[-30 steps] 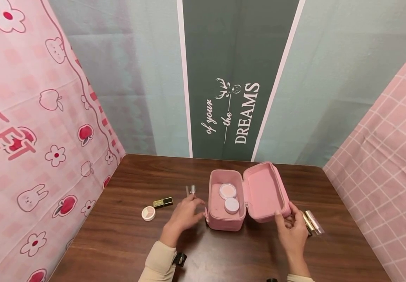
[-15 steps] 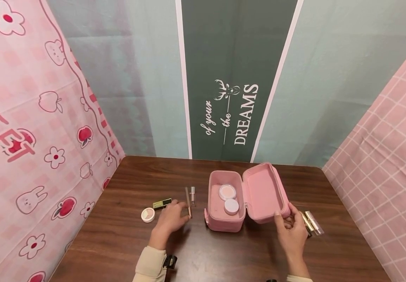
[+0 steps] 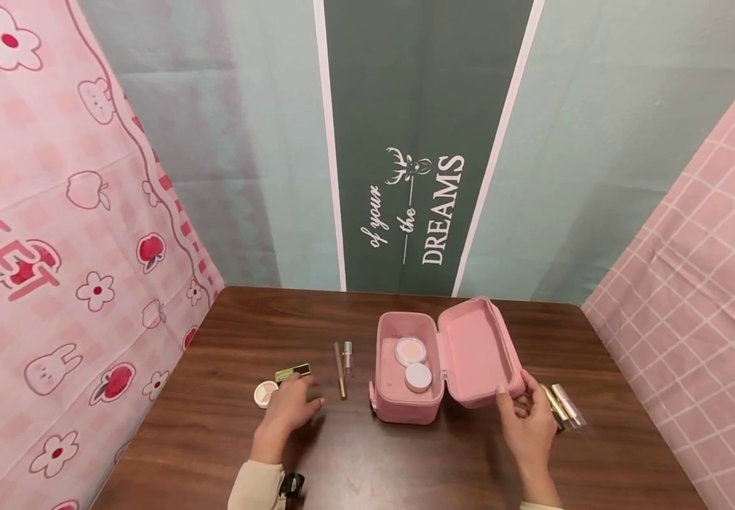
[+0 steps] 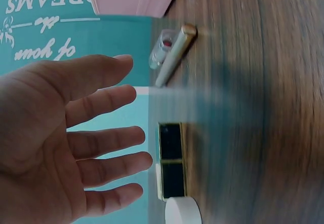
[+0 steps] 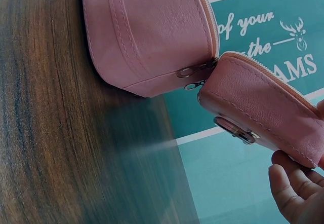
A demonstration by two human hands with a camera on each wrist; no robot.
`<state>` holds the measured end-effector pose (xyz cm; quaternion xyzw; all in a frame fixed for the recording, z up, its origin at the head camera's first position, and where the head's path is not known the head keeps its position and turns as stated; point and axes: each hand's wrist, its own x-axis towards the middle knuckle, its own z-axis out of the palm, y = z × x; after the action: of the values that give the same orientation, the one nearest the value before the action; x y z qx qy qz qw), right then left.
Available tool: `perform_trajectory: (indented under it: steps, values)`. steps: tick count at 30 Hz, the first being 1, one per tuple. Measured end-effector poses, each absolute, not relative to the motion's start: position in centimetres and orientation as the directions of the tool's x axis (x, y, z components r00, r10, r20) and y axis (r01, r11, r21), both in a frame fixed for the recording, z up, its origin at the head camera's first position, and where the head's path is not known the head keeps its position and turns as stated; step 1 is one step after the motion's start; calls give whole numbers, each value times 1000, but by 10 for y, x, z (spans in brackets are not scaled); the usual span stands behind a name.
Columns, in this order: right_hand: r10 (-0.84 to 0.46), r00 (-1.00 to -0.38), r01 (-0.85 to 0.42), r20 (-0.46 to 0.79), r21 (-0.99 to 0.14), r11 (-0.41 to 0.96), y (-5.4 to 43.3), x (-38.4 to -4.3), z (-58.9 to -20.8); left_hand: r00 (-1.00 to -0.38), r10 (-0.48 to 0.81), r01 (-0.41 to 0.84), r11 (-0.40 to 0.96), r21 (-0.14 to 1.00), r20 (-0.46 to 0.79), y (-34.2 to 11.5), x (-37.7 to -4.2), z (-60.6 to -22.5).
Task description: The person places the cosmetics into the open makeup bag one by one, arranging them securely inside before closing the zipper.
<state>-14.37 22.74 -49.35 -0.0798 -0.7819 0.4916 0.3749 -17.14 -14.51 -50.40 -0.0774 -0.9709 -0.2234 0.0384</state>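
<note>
A pink zip-up makeup case [image 3: 407, 412] stands on the table with its lid [image 3: 477, 347] folded back to the right. My right hand [image 3: 528, 428] grips the lid's near outer corner between thumb and fingers; the right wrist view shows the lid's zipped side [image 5: 258, 100]. Inside the case lie a round peach-coloured pot [image 3: 411, 350] and a round white-lidded pot [image 3: 418, 377]. My left hand [image 3: 285, 407], fingers extended and holding nothing, is close over a black-and-gold compact [image 4: 172, 160]. Beside that compact is a round white three-shade palette [image 3: 264, 393], partly hidden by the hand.
Between my left hand and the case lie a slim gold-brown tube [image 3: 341, 372] and a small clear tube with a silver cap [image 3: 349, 358]. Right of my right hand are several gold and clear cosmetic tubes [image 3: 568, 406]. Fabric curtains [image 3: 278, 177] stand behind the wooden table [image 3: 367, 467].
My left hand has moved left from the case's side, past the two slim tubes, to the compact and palette. The right hand keeps its grip on the lid.
</note>
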Motion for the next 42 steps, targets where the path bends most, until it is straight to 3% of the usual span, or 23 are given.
perform_trajectory:
  steps: [17, 27, 42]
  values:
    - [490, -703, -256, 516, -826, 503, 228, -144, -495, -992, 51, 95, 903, 419, 116, -169, -166, -504]
    - [488, -701, -258, 520, -823, 507, 228, -144, -496, -992, -25, 35, 880, 474, 121, -183, -161, -510]
    - [494, -707, -261, 506, -836, 482, 228, -143, -496, -948, -216, 12, 707, 708, 233, -195, -163, -533]
